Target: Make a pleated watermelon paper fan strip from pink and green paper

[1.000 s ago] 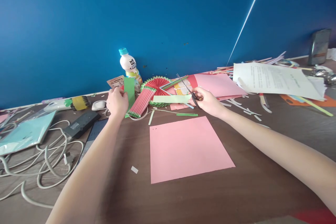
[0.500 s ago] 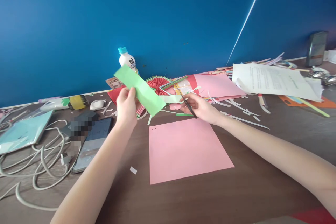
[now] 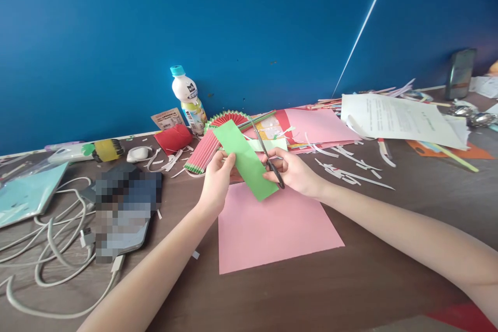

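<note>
A green paper strip (image 3: 244, 158) slants over the pink sheet, pinched near its left edge by my left hand (image 3: 218, 179). My right hand (image 3: 298, 172) grips black-handled scissors (image 3: 276, 172), their blades pointing up and away. Its fingertips also touch the strip's right edge. Behind the scissors shows a pale green piece of paper (image 3: 274, 143); I cannot tell whether my right hand still holds it. Below both hands, the pink paper sheet (image 3: 280, 233) lies flat on the dark table.
Behind my hands lie a pleated pink-and-green paper piece (image 3: 204, 151), a red paper roll (image 3: 174, 138) and a bottle (image 3: 188, 98). White paper scraps (image 3: 346, 166) and a printed sheet (image 3: 404, 119) are on the right. Cables (image 3: 58, 249) and a phone (image 3: 136, 218) lie left.
My left hand has moved right and down with the green strip, bringing it against my right hand's fingers. The scissors have shifted slightly lower. The pleated paper behind is more exposed.
</note>
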`<state>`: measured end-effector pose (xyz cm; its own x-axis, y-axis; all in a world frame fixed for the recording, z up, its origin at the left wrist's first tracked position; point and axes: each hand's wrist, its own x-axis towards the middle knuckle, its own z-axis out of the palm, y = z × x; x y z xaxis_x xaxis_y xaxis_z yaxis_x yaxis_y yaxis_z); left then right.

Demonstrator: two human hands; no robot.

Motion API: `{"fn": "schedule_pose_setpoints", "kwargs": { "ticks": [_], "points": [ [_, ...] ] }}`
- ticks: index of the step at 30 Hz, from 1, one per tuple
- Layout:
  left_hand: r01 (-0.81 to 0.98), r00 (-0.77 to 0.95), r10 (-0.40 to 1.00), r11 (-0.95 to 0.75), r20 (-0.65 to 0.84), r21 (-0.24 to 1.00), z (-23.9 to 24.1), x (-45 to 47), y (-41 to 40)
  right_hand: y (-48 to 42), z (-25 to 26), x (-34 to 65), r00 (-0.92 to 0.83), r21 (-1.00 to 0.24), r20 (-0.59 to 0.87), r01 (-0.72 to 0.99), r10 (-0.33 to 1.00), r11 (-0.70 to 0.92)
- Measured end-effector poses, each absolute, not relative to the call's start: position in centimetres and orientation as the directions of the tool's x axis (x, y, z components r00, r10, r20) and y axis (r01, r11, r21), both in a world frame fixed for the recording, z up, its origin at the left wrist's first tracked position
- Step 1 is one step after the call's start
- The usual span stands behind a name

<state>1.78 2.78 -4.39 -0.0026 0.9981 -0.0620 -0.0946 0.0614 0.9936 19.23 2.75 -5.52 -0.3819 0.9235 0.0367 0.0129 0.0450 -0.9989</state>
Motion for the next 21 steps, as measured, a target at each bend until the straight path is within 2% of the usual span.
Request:
{"fn": "schedule_pose_setpoints", "kwargs": {
  "ticks": [5,9,12,15,18,21],
  "points": [
    [-0.198,0.174,0.984,0.077,-0.042,0.977,-4.7,0.7,3.7,3.3,-5.9,19.5,-0.288,-0.997,0.035,0.056,0.957,0.053],
    [-0.147,0.240,0.968,0.109,-0.071,0.983,-5.4,0.4,4.2,3.8,-6.2,19.9,-0.174,-0.993,0.091,0.058,0.980,0.103],
    [-0.153,0.332,0.937,0.168,-0.110,0.974,-5.7,0.8,3.9,4.0,-6.3,20.0,-0.186,-0.989,0.125,0.057,0.975,0.138],
    [-0.184,0.386,0.920,0.152,-0.071,0.971,-5.3,1.4,3.4,3.8,-6.3,19.7,-0.246,-0.989,0.124,0.043,0.961,0.138],
    [-0.152,0.311,0.950,0.061,-0.011,0.987,-4.7,1.8,2.9,3.4,-6.2,19.3,-0.287,-0.991,0.117,0.025,0.951,0.130],
    [0.044,0.127,0.991,-0.053,0.047,0.998,-4.2,2.0,2.4,3.0,-6.0,19.2,-0.218,-0.981,0.183,0.018,0.959,0.191]
  ]
}}
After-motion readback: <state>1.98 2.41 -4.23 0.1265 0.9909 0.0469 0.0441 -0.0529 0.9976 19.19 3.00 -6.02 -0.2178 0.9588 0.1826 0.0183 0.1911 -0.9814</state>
